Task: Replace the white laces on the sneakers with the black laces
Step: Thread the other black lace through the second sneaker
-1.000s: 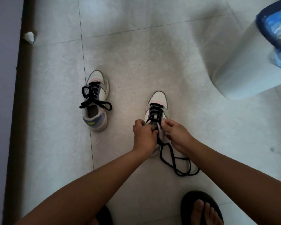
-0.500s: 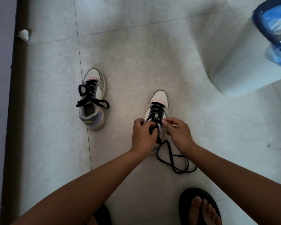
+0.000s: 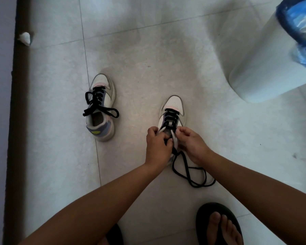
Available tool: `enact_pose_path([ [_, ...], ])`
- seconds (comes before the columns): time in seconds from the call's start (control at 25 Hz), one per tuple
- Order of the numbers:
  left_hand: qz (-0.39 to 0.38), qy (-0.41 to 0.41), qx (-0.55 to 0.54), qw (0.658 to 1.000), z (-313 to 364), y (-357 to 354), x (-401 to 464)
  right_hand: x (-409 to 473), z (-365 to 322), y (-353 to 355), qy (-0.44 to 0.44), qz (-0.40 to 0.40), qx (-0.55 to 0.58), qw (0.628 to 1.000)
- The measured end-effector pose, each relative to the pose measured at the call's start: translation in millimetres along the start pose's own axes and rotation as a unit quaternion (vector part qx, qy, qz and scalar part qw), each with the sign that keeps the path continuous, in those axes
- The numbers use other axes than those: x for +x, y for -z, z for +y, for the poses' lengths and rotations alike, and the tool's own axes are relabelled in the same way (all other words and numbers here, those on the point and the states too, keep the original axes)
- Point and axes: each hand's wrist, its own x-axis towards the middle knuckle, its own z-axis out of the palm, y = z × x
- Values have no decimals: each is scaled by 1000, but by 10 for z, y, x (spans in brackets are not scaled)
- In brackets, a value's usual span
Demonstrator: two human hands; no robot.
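here, my left hand [image 3: 157, 144] and right hand [image 3: 191, 144] pinch the flat black lace [image 3: 189, 174] to thread the white leather sneaker's [image 3: 173, 110] upper eyelets.

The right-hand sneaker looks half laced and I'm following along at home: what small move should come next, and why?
Probably pull the black lace up through the next eyelet. Both the left hand and right hand pinch at the top of the sneaker, whose lower rows are already black, while slack loops lie on the floor. The other sneaker looks laced.
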Motion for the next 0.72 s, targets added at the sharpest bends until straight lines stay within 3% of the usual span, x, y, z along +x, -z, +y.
enact_pose_path([
  [0.12,8,-14,39,999,32,22,-110,-85,49,34,115,83,-189,972],
  [0.24,84,-60,220,970,17,48,-216,-199,174,56,134,92,-240,957],
  [0.32,72,-36,266,960,29,76,-236,-238,238,84,148,70,-262,951],
  [0.44,-11,56,263,963,109,60,-162,-206,137,105,164,54,-337,926],
  [0.56,-57,144,195,969,215,10,-38,-143,14,92,177,23,-443,879],
  [0.64,-33,123,181,975,209,-6,-26,-117,6,70,191,1,-479,857],
  [0.72,18,52,219,974,193,18,-85,-117,10,35,191,15,-470,862],
])
